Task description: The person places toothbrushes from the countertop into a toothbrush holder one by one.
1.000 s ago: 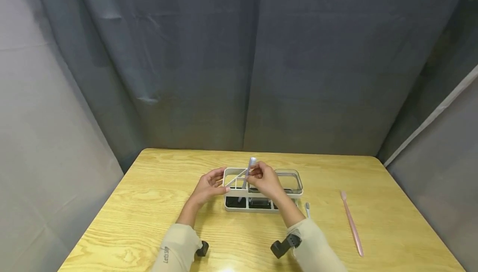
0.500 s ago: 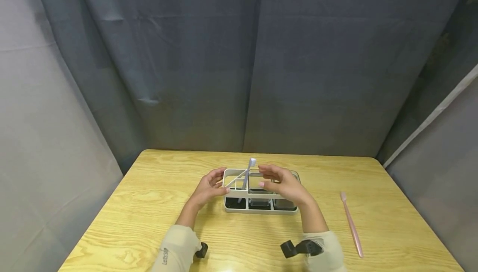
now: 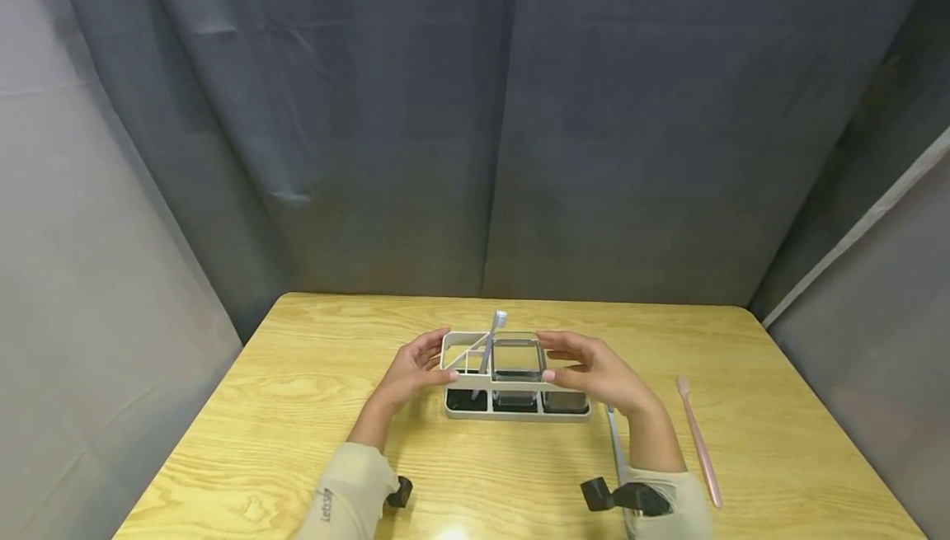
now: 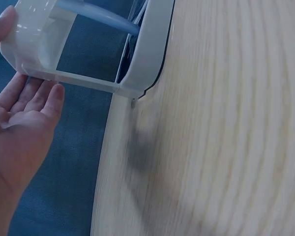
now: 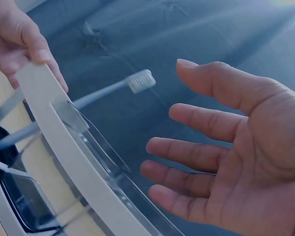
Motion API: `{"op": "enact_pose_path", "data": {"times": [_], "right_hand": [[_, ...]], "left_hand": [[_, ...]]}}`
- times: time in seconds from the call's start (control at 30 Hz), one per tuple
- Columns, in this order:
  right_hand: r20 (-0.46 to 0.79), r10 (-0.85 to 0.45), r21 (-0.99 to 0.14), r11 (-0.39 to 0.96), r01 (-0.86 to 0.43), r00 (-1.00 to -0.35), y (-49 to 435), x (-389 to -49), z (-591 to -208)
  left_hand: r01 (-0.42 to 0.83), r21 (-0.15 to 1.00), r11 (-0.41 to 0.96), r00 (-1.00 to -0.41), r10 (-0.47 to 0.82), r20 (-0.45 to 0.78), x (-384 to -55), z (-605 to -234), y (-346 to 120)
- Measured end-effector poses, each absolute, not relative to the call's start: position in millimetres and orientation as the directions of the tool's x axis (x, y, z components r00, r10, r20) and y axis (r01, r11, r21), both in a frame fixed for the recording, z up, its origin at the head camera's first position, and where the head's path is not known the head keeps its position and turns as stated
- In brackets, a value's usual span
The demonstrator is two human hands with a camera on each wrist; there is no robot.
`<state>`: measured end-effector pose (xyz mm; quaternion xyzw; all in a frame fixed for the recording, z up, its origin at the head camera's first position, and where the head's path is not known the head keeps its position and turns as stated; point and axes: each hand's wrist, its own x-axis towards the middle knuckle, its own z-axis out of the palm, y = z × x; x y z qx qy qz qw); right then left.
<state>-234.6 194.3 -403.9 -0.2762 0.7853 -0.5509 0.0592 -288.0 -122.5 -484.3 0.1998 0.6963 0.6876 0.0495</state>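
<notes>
A white toothbrush holder [image 3: 512, 417] with an upper frame and a lower tray stands on the table. My left hand [image 3: 411, 368] grips its left end, thumb in front and fingers behind. A light blue-grey toothbrush [image 3: 487, 350] leans in a left compartment, bristles up; its bristle head [image 5: 141, 81] shows clearly in the right wrist view. A clear cup [image 3: 514, 399] sits in the middle compartment, and clear material shows at the right one. Beside the right half is my right hand [image 3: 601, 377], fingers extended and apart with nothing between them; from the head I cannot tell whether it touches the frame.
A blue toothbrush [image 3: 616, 441] lies on the wooden table [image 3: 260, 441], partly hidden under my right forearm. Farther right lies a pink toothbrush [image 3: 701, 449]. Grey curtains [image 3: 386, 152] hang behind the table and at its sides.
My right hand has let go of the toothbrush in the holder and moved right, its fingers spreading. The toothbrush stays leaning there. The left hand keeps its place.
</notes>
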Motion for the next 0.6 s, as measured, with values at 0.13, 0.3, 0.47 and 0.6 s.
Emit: {"op": "enact_pose_path", "data": {"times": [0.13, 0.3, 0.47, 0.6], "right_hand": [[0.191, -0.486, -0.903, 0.254, -0.347, -0.853, 204, -228, -406], [0.194, -0.467, -0.908, 0.248, -0.339, -0.863, 220, -220, -408], [0.216, -0.444, -0.91, 0.231, -0.344, -0.87, 233, -215, -409], [0.218, -0.428, -0.913, 0.228, -0.338, -0.877, 242, -211, -411]], "left_hand": [[0.208, 0.978, -0.018, -0.907, 0.371, 0.199, -286, -484, -126], [0.208, 0.978, -0.013, -0.899, 0.392, 0.197, -287, -483, -127], [0.181, 0.983, -0.016, -0.899, 0.402, 0.172, -287, -480, -129], [0.156, 0.988, -0.013, -0.897, 0.418, 0.147, -282, -470, -128]]}}
